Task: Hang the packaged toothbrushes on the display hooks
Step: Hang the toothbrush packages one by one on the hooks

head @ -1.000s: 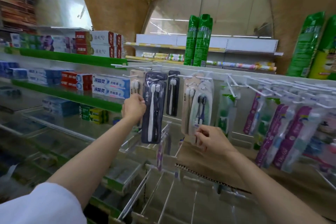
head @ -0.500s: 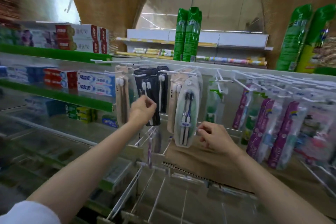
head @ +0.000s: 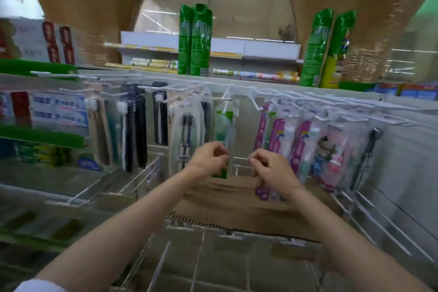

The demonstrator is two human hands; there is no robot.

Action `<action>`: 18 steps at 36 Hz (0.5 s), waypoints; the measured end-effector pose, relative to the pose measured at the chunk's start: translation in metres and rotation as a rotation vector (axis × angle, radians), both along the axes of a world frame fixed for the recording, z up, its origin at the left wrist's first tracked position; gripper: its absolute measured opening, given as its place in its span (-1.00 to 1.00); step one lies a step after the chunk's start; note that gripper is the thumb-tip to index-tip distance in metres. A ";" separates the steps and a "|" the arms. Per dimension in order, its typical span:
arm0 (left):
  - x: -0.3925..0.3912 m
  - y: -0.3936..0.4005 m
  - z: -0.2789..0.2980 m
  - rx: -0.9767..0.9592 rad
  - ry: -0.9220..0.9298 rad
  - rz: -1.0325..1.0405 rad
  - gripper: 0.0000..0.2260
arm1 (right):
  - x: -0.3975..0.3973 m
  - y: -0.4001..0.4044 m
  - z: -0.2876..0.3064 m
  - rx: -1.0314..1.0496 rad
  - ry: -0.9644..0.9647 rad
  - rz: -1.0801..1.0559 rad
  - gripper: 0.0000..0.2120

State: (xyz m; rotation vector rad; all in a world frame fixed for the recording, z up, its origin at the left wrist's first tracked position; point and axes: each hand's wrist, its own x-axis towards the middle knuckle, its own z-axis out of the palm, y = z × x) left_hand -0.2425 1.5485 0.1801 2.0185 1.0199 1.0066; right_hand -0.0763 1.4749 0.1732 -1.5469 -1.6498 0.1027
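Note:
Packaged toothbrushes hang in a row from white wire hooks (head: 222, 98) on the display rack. From the left there are beige packs (head: 102, 130), black packs (head: 136, 130), a clear oval pack (head: 186, 135), a green pack (head: 224, 123) and purple packs (head: 276, 135). My left hand (head: 208, 160) is at the lower end of the green pack, fingers pinched on its edge. My right hand (head: 272, 168) hovers just right of it, in front of the purple packs, fingers curled with nothing visible in them. The view is blurred.
Brown cardboard (head: 237, 204) lies on the wire shelf (head: 189, 256) below the hooks. Toothpaste boxes (head: 59, 111) fill green-edged shelves at left. Tall green packs (head: 195, 40) stand on top of the rack, with more at right (head: 329, 47).
Both hands have shifted right along the rack. My left hand left the black packs and now pinches the green pack; my right hand left the clear oval pack.

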 end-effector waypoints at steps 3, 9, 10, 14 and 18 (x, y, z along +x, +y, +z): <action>0.016 0.000 0.001 -0.016 -0.029 0.013 -0.94 | 0.015 -0.008 0.003 0.021 -0.017 -0.009 -0.87; 0.042 -0.003 -0.001 -0.125 -0.069 -0.071 -0.87 | 0.037 -0.028 0.008 0.049 -0.004 -0.029 -0.81; 0.047 -0.004 -0.002 -0.127 -0.057 -0.088 -0.86 | 0.040 -0.031 0.008 0.038 0.009 -0.028 -0.80; 0.064 -0.010 -0.004 -0.076 -0.053 -0.128 -0.83 | 0.060 -0.037 0.005 0.047 -0.028 -0.093 -0.78; 0.080 -0.022 0.000 -0.024 -0.121 -0.179 -0.59 | 0.075 -0.039 0.005 0.033 -0.017 -0.159 -0.81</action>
